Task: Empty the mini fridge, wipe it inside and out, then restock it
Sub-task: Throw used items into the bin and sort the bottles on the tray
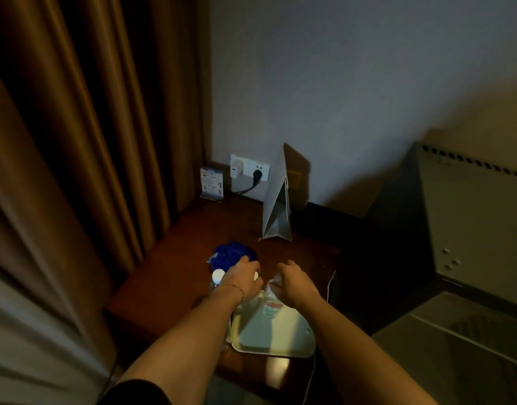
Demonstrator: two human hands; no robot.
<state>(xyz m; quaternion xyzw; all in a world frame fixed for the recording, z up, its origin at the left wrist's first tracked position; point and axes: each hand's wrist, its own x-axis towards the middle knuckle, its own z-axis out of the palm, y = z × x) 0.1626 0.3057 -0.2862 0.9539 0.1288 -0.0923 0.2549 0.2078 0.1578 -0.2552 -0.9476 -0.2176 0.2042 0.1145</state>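
Two hands are out in front of you over a dark wood table (175,267) in the head view, only cam there is. Your left hand (242,280) sits palm-down w/ fingers curled over the top of a bottle; a bit of white cap shows at the knuckles, so it looks like a grip, but the fingertips are hidden. Thin bracelet on that wrist. Just left of it stands a 2nd water bottle (218,277), white cap up, touching or nearly touching your forearm, can't tell which. Your right hand (292,283) is bent down, fingers curled round the neck of a clear bottle (271,305) w/ a red-and-blue label; that bottle stands at the far edge of a pale tray (273,334). Blue crumpled cloth (232,254) lies on the table just beyond your left hand. Farther back: white paper bag (276,206) upright near the wall, wall socket (250,169) w/ a white adapter and black plug, small info card (212,182) in the corner. Brown curtain (76,141) hangs left. Grey appliance w/ a vent row, prob. the mini fridge (473,217), stands right, well apart from the table. Room is dim.
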